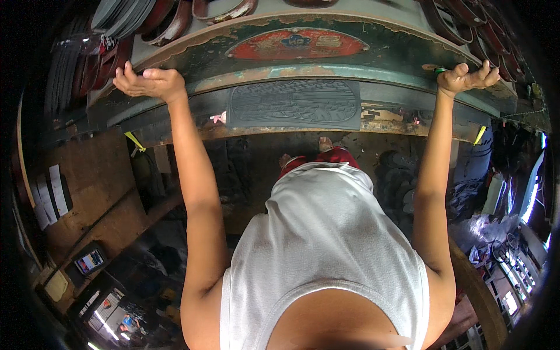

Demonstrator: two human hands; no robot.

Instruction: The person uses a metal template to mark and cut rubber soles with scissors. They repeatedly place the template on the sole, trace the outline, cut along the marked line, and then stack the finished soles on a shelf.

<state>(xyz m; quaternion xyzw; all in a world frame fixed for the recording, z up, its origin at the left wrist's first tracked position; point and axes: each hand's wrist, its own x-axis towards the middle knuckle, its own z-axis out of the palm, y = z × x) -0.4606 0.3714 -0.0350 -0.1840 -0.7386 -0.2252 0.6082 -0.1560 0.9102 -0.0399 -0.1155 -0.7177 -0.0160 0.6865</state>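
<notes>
My left hand (150, 83) is raised at the left end of a worn dark-green machine beam (198, 61), its fingers loosely bent and apart, with nothing in it. At the beam's right end my right hand (468, 77) has its fingers spread and holds nothing. Its wrist side is beside a small green button (440, 70); whether they touch I cannot tell. Between my arms, a dark grey rubber sheet (294, 105) with a moulded sole-shaped tread pattern lies on the machine's bed, below the beam. Neither hand is near it.
Red-brown curved bands (461, 20) and grey strips (122, 17) are stacked behind the beam. Yellow ties (135, 142) hang at the bed's front edge. A brown board (93, 181) with pale strips stands at the left, near a lit phone-like screen (90, 262). Dark sole-shaped pieces (399, 169) lie below at the right.
</notes>
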